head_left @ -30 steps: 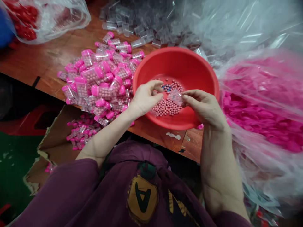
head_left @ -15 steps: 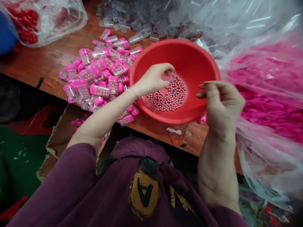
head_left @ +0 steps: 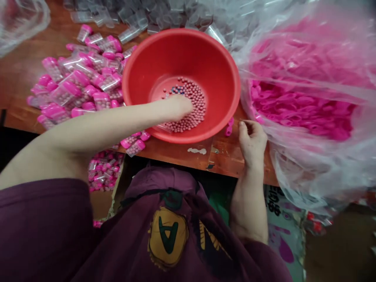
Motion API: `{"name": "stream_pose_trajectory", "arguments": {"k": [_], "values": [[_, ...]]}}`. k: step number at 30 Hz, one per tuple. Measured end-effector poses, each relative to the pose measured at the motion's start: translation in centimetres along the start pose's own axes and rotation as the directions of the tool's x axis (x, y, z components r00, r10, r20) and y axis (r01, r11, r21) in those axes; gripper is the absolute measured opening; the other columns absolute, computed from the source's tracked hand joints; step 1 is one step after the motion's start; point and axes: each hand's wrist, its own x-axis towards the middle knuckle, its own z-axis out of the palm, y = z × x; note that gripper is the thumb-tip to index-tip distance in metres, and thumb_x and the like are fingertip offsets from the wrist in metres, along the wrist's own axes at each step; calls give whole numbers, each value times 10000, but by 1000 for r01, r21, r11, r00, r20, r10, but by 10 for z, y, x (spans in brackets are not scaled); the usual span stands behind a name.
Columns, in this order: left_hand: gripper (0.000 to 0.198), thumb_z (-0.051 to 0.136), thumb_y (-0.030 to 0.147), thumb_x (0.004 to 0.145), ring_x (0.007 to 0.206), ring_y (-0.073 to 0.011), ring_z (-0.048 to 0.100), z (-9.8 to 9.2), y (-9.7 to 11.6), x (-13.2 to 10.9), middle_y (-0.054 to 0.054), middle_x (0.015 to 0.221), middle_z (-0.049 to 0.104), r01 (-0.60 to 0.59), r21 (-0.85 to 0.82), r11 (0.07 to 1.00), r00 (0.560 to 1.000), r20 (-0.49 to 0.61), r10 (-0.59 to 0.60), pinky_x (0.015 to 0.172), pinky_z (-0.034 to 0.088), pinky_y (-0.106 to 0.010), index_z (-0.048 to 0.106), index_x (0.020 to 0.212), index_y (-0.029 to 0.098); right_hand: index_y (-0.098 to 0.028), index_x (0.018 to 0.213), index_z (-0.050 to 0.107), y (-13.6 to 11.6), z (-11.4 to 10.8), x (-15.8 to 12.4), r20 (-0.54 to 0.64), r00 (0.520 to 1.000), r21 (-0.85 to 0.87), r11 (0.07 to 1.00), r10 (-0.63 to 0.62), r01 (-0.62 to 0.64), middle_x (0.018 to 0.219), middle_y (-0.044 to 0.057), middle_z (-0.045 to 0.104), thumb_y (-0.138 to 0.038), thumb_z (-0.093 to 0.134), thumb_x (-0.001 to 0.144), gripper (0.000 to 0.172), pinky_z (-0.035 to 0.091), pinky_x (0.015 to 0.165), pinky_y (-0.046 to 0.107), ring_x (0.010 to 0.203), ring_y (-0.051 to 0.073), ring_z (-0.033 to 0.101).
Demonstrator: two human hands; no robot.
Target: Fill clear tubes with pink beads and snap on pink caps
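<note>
My left hand point(head_left: 179, 107) reaches into the red basin point(head_left: 232, 78), its fingers curled down into the small pink beads point(head_left: 195, 98). The little clear box it grips is mostly hidden under the fingers. A few blue beads lie among the pink ones. My right hand point(head_left: 252, 139) rests at the table's front edge, right of the basin. Its fingertips are pinched together against the clear bag of pink caps point(head_left: 293, 105). I see that hand from the back, so whatever is in the pinch is hidden. A loose pink cap point(head_left: 228, 128) lies between the basin and that hand.
A heap of bead-filled boxes with pink caps point(head_left: 76, 82) lies left of the basin. Empty clear boxes point(head_left: 132, 15) are piled behind it. A cardboard box point(head_left: 102, 172) below the table edge holds more filled ones. A clear bag point(head_left: 20, 19) sits far left.
My left hand took the clear box from the right hand and dropped into the beads. My right hand moved right and down to the bag of pink caps. The view shifted right.
</note>
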Motion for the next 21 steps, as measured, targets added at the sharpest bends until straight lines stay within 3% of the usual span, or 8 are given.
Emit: {"name": "stream_pose_trajectory", "arguments": {"k": [2, 4, 7, 10, 14, 18, 21], "values": [[388, 736, -123, 602, 1093, -385, 711, 19, 22, 2, -40, 592, 486, 24, -27, 999, 990, 137, -20, 1085, 506, -472, 591, 524, 228, -216, 1124, 723, 0, 14, 0, 60, 998, -65, 998, 19, -15, 1017, 92, 793, -549, 746, 892, 407, 615, 963, 519, 860, 256, 688], [378, 691, -112, 621, 1026, -365, 725, 29, 39, 4, -40, 612, 491, -13, -19, 1000, 974, 226, 17, 1055, 515, -463, 559, 513, 226, -214, 1132, 709, -1, 26, 0, 105, 994, -97, 995, 10, 0, 1012, 92, 777, -478, 775, 827, 409, 606, 985, 543, 856, 265, 670], [284, 693, -61, 687, 873, -279, 701, 27, 54, 7, -43, 663, 580, -71, -62, 996, 943, 322, 87, 961, 542, -423, 633, 584, 197, -229, 1097, 705, -3, 31, -4, 96, 995, 11, 1000, 12, -13, 1006, 86, 765, -402, 772, 783, 366, 591, 963, 530, 814, 250, 628], [202, 704, -38, 718, 821, -192, 665, 13, 62, 3, -37, 782, 696, -51, -328, 943, 927, 336, 167, 906, 552, -362, 765, 755, 151, -247, 1119, 700, -10, 21, -6, 26, 998, 184, 981, 61, -65, 982, 73, 752, -426, 788, 807, 370, 579, 846, 465, 758, 220, 590], [277, 737, -29, 748, 843, -124, 673, -12, 67, -21, -29, 926, 748, 137, -665, 734, 935, 331, 125, 922, 564, -321, 812, 966, 126, -277, 1108, 694, -28, 2, 2, -75, 995, 354, 935, 66, -36, 993, 62, 729, -498, 759, 842, 352, 574, 768, 406, 785, 202, 615], [189, 759, 43, 899, 866, -127, 720, -30, 69, -53, -78, 1012, 769, 339, -815, 469, 925, 379, -10, 817, 591, -292, 776, 1072, 117, -289, 1104, 717, -58, -8, 11, -96, 990, 640, 768, 103, -18, 973, 16, 709, -403, 868, 685, 460, 560, 687, 354, 759, 168, 631], [106, 681, 79, 1001, 898, -150, 761, -32, 71, -72, -102, 989, 789, 366, -881, 299, 928, 369, -48, 797, 618, -284, 748, 1079, 108, -283, 1117, 762, -86, -6, 7, -59, 998, 741, 671, 16, 33, 1012, 18, 755, -304, 905, 660, 479, 561, 705, 316, 814, 156, 676]]}}
